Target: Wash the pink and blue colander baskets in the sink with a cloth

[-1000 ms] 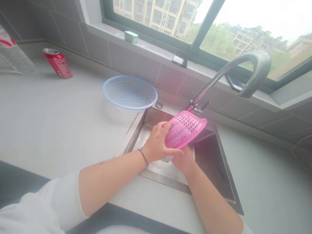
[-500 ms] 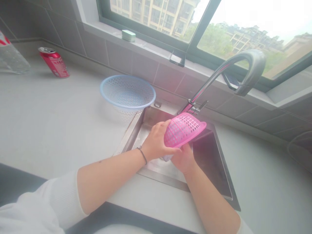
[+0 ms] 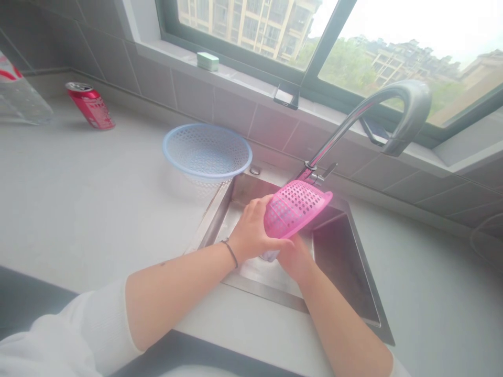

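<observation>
A pink perforated plastic basket (image 3: 295, 208) is held tilted over the steel sink (image 3: 346, 272). My left hand (image 3: 253, 230) grips its near rim, fingers over the top and thumb underneath. My right hand (image 3: 295, 260) is under the basket, mostly hidden by it, and seems to hold a small pale object (image 3: 270, 255) against the basket's underside. I cannot make out what that object is.
A blue perforated basket (image 3: 207, 152) stands on the grey counter just left of the sink. The curved tap (image 3: 377, 112) arches over the basin. A red can (image 3: 90, 105) and a clear plastic bottle (image 3: 18, 94) lie at the far left. A small green box (image 3: 207, 61) sits on the window sill.
The pink basket has rocked a little in my hands, its tilt changing slightly. Both hands stay in the same place over the sink.
</observation>
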Demonstrator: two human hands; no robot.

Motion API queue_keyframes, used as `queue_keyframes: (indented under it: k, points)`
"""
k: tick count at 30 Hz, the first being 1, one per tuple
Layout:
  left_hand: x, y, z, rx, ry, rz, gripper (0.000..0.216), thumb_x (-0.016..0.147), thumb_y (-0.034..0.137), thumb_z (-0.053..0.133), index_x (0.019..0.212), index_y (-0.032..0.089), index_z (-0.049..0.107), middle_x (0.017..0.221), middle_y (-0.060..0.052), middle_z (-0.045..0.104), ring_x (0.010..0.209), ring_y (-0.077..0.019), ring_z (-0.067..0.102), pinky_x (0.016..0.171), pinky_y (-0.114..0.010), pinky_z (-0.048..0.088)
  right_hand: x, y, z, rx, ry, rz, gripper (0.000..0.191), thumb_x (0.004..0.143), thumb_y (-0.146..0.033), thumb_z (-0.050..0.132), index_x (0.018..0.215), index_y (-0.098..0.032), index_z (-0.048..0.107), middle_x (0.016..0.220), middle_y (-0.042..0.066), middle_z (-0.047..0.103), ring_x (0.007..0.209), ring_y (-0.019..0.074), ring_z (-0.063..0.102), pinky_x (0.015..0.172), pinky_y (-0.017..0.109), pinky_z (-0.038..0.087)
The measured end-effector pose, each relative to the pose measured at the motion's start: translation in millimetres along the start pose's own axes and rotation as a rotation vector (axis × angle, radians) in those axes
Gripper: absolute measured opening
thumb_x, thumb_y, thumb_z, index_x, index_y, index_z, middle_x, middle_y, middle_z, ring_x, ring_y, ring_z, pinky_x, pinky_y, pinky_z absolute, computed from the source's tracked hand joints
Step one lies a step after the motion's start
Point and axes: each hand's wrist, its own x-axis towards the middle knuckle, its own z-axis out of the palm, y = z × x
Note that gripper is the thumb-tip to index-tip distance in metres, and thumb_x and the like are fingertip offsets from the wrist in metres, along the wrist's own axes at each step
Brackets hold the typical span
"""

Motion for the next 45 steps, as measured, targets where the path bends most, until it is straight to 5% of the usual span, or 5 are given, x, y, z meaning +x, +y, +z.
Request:
queue_keyframes:
  k: [5, 11, 21, 28, 45]
  points:
    - [0.4, 0.8, 2.2, -0.011, -0.103, 0.074, 0.113, 0.055, 0.056, 0.092, 0.149, 0.030, 0.035, 0.142, -0.013, 0.048, 0.136, -0.0377, 0.046, 0.118, -0.059, 0.035, 0.4, -10.7, -6.9, 0.178, 0.088, -0.038, 0.049, 0.096, -0.064, 0.050, 0.128, -0.031, 0.068, 0.141, 0.003, 0.066, 0.137, 0.0292, 0.057, 0.120, 0.057, 0.040]
    - [-3.8, -2.6, 3.1, -0.081, -0.007, -0.062, 0.120, 0.052, 0.057, 0.094, 0.150, 0.024, 0.033, 0.143, -0.016, 0.045, 0.136, -0.0381, 0.043, 0.116, -0.061, 0.037, -1.6, -5.6, 5.1, -0.060, 0.005, 0.073, 0.050, 0.089, -0.054, 0.070, 0.134, -0.031, 0.066, 0.143, 0.004, 0.065, 0.136, 0.0296, 0.057, 0.120, 0.050, 0.043]
    - [0.6, -11.2, 3.4, -0.107, -0.257, 0.052, 0.134, 0.052, 0.065, 0.092, 0.160, 0.031, 0.021, 0.162, -0.018, 0.030, 0.151, -0.0412, 0.028, 0.122, -0.065, 0.027, -2.4, -23.6, -15.6, 0.236, 0.119, -0.043, 0.055, 0.095, -0.071, 0.043, 0.127, -0.034, 0.069, 0.143, 0.001, 0.065, 0.142, 0.0299, 0.052, 0.122, 0.061, 0.035]
    - [-0.9, -4.6, -0.6, -0.059, -0.073, 0.034, 0.118, 0.062, 0.050, 0.090, 0.157, 0.028, 0.024, 0.150, -0.016, 0.045, 0.142, -0.0373, 0.042, 0.120, -0.061, 0.033, -0.8, -3.6, 4.1, -0.024, 0.021, 0.038, 0.048, 0.088, -0.052, 0.071, 0.132, -0.032, 0.067, 0.142, 0.002, 0.065, 0.136, 0.0286, 0.058, 0.121, 0.050, 0.040]
    - [1.0, 1.2, -2.9, 0.031, -0.101, 0.048, 0.117, 0.059, 0.053, 0.090, 0.156, 0.027, 0.031, 0.138, -0.014, 0.050, 0.133, -0.0369, 0.050, 0.116, -0.058, 0.038, -2.3, -8.3, -9.5, 0.200, 0.021, 0.037, 0.052, 0.099, -0.063, 0.043, 0.130, -0.031, 0.069, 0.144, 0.000, 0.064, 0.140, 0.0271, 0.054, 0.123, 0.053, 0.037]
